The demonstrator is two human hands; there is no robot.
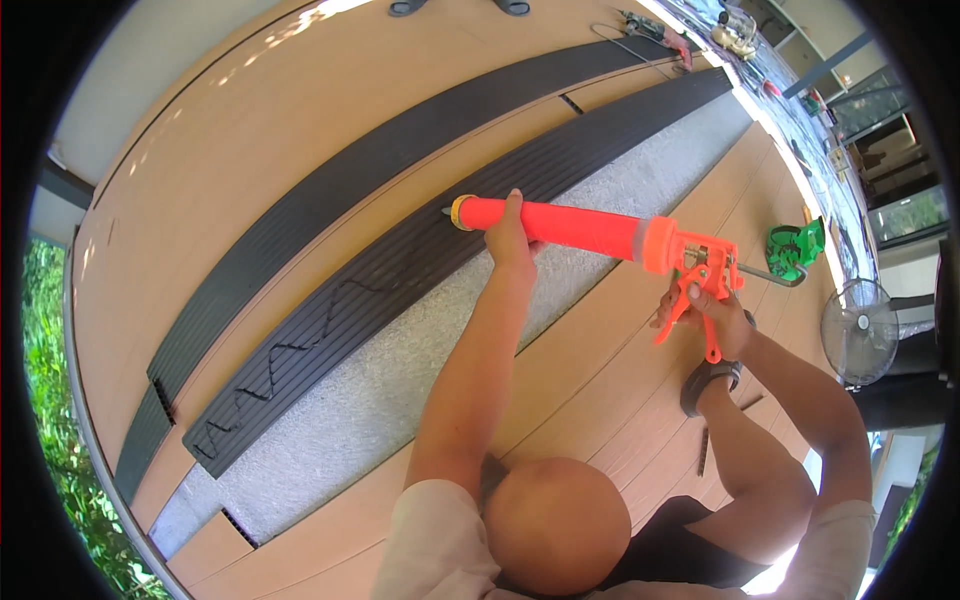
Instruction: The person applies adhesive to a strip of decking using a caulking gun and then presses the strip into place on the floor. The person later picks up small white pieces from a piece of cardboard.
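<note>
My left hand (510, 234) grips the front of an orange caulking gun (575, 226), just behind its yellow nozzle ring. My right hand (720, 315) is wrapped around the orange handle and trigger at the back, where a metal rod sticks out. The gun is held sideways over a dark grooved board (620, 140), its tip near that board's surface. A black zigzag bead of adhesive (290, 355) runs along the board's left part. The board lies beside a strip of rough grey floor (360, 390).
Tan planks (600, 380) lie around, with a second dark board (260, 230) behind. A power tool with a cord (655, 35) is at the far end. A green tool (793, 248) and a fan (860, 330) stand at right. A pair of dark shoes (460, 7) is at the top; greenery borders the left.
</note>
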